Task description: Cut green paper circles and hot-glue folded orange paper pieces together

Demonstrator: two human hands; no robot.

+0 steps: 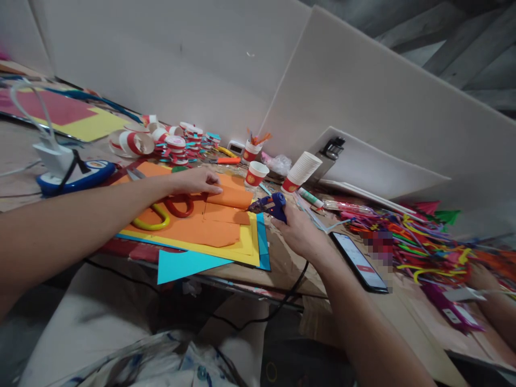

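Note:
My left hand (195, 181) presses its fingertips on the upper edge of a curled strip of orange paper (229, 196). In my right hand (300, 228) is a blue hot glue gun (274, 205), its nozzle at the right end of that strip. Beneath lie flat orange sheets (213, 232), on top of yellow paper (252, 250) and blue paper (264, 252). Scissors with one yellow and one red handle loop (151, 221) rest on the sheets, below my left wrist. A loose turquoise piece (185, 264) sticks out past the table's front edge.
Behind stand a paper cup (256, 174), a cup stack (302, 171) and several decorated cups (176, 149). A phone (358, 263) lies right of my right wrist, near colourful pipe cleaners (419, 242). A blue-based power strip (76, 176) is left. Another person's hand (484, 282) shows far right.

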